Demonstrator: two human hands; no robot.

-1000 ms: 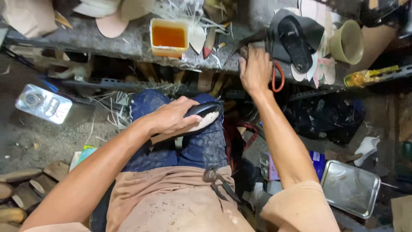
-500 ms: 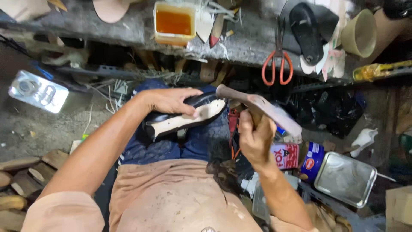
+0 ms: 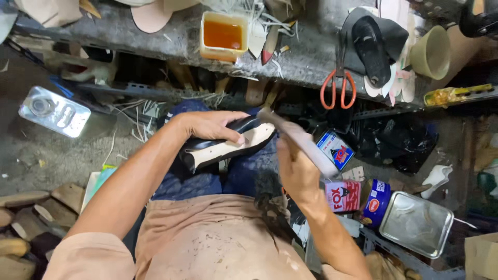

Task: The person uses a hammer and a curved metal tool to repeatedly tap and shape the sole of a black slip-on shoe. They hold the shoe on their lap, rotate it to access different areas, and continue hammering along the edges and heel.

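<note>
My left hand (image 3: 210, 127) presses down on a black shoe upper with a pale insole (image 3: 228, 148), which rests sole-up on my lap. My right hand (image 3: 295, 171) grips a long pale wooden-handled tool (image 3: 301, 142). The tool's far end touches the front tip of the shoe. Blue trousers (image 3: 207, 184) show under the shoe.
A grey workbench (image 3: 306, 62) runs along the top. On it sit an orange tub of glue (image 3: 223, 35), orange-handled scissors (image 3: 340, 85), a black sandal (image 3: 371, 49) and a cream cup (image 3: 433, 52). Tins (image 3: 373, 199) and a metal tray (image 3: 417, 223) lie right. A metal can (image 3: 52, 111) lies left.
My right hand left the bench near the scissors, came down holding the tool, and brought its end against the shoe's tip. My left hand kept the shoe on my lap.
</note>
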